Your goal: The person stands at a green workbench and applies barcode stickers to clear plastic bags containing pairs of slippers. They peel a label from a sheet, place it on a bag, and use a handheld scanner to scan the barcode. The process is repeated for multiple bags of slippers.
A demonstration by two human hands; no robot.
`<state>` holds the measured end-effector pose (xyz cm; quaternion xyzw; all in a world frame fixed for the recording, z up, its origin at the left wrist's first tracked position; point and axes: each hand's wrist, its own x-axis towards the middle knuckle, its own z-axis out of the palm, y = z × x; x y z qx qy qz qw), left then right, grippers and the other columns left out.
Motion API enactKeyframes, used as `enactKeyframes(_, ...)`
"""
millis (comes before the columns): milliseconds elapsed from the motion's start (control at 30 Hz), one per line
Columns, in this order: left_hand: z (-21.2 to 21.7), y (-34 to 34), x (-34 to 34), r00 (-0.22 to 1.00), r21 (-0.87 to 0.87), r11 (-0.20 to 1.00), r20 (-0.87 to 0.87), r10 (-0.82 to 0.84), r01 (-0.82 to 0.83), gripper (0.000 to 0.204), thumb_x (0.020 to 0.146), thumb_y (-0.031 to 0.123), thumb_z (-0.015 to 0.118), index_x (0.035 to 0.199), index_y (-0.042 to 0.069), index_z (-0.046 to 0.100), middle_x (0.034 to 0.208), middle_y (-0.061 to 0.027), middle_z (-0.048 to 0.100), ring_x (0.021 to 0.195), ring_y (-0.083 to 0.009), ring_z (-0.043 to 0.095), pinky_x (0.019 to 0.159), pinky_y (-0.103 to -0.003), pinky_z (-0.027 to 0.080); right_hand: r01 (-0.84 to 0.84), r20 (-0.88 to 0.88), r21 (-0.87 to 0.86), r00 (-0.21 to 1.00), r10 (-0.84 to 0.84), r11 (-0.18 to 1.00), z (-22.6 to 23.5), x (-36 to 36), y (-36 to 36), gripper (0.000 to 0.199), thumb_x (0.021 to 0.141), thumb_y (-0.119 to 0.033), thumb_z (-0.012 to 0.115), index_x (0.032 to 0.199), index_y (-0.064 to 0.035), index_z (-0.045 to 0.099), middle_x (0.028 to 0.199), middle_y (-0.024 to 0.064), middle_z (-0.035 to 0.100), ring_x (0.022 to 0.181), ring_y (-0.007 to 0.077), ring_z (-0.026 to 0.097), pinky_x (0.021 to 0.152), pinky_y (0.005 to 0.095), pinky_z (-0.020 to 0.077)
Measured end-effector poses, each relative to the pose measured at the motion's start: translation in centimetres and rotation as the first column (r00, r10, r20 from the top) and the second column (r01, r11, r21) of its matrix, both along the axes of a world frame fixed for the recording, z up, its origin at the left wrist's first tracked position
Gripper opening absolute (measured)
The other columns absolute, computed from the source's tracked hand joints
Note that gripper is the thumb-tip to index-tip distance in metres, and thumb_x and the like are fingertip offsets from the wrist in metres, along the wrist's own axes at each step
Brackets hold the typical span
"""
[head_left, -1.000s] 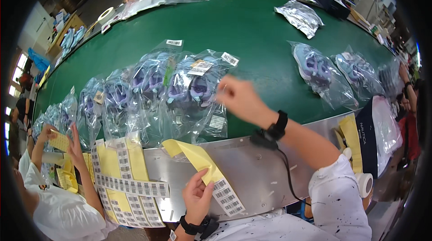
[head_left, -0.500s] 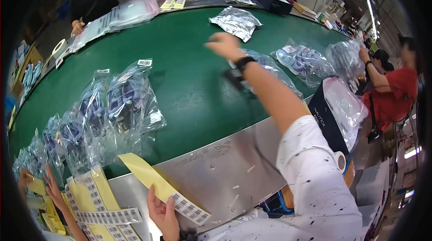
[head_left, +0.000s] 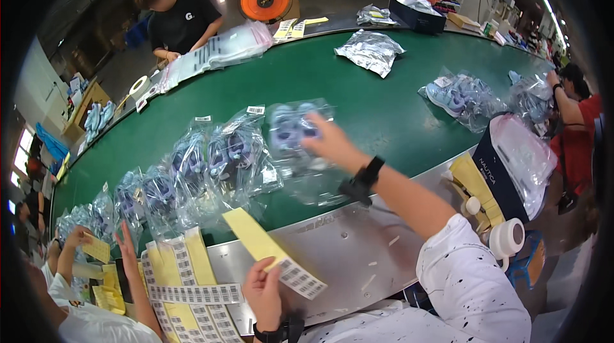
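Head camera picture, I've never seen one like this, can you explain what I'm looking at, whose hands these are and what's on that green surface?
This is a wide fisheye camera worn on a person's head, looking down at their own two bare hands, so straight edges bend near the rim. The left hand holds a yellow strip of barcode labels over a metal ledge. The right hand reaches out and rests on a clear plastic bag with shoes on the green conveyor belt. A row of similar bags lies to its left, and a silver bag farther off. The hands at lower left, over more label sheets, belong to a co-worker; others work around the belt.
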<state>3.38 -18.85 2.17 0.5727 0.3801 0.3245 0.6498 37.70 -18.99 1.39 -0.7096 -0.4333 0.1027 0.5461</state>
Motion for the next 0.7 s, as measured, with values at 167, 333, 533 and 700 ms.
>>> enactKeyframes(167,2.3,-0.3,-1.5,0.994,0.032,0.994,0.024,0.102,-0.103,0.019,0.087,-0.002,0.061,0.106,-0.006,0.061,0.087,-0.009,0.069,0.075,-0.0075,0.061,0.066,-0.017,0.045,-0.564,0.102,0.031,0.823,0.559,0.825,4.0,-17.2,-5.6,0.028,0.087,-0.027,0.06,0.095,-0.0008,0.067,0.086,0.0166,0.065,0.085,0.0335,0.06,0.079,0.042,0.0467)
enactKeyframes(333,2.5,-1.6,-0.9,0.999,0.109,0.994,-0.043,-0.004,0.009,0.017,0.087,-0.002,0.062,0.103,-0.006,0.062,0.084,-0.0067,0.067,0.074,-0.0065,0.06,0.065,-0.017,0.044,-0.464,-0.009,0.042,0.886,0.465,0.885,2.8,-17.7,-8.9,0.018,0.084,-0.016,0.064,0.09,0.0006,0.067,0.086,0.0142,0.064,0.082,0.0302,0.06,0.073,0.038,0.0469)
enactKeyframes(533,2.9,-2.5,0.5,0.992,0.172,0.978,-0.064,-0.111,0.121,0.015,0.086,-0.002,0.064,0.101,-0.005,0.064,0.081,-0.0037,0.065,0.07,-0.0042,0.057,0.061,-0.016,0.042,-0.359,-0.023,0.104,0.931,0.363,0.927,3.3,-17.4,-11.4,0.011,0.081,-0.009,0.066,0.085,0.0004,0.066,0.086,0.0115,0.061,0.079,0.0282,0.058,0.072,0.0359,0.0467)
enactKeyframes(700,3.0,-2.9,0.8,0.982,0.185,0.966,-0.093,-0.164,0.178,0.015,0.086,-0.003,0.064,0.1,-0.005,0.065,0.08,-0.0035,0.065,0.069,-0.0041,0.057,0.061,-0.016,0.043,-0.345,-0.175,0.132,0.915,0.364,0.929,3.4,-17.2,-12.0,0.008,0.08,-0.008,0.067,0.082,-0.0002,0.065,0.087,0.0094,0.059,0.078,0.0258,0.057,0.071,0.0338,0.0461)
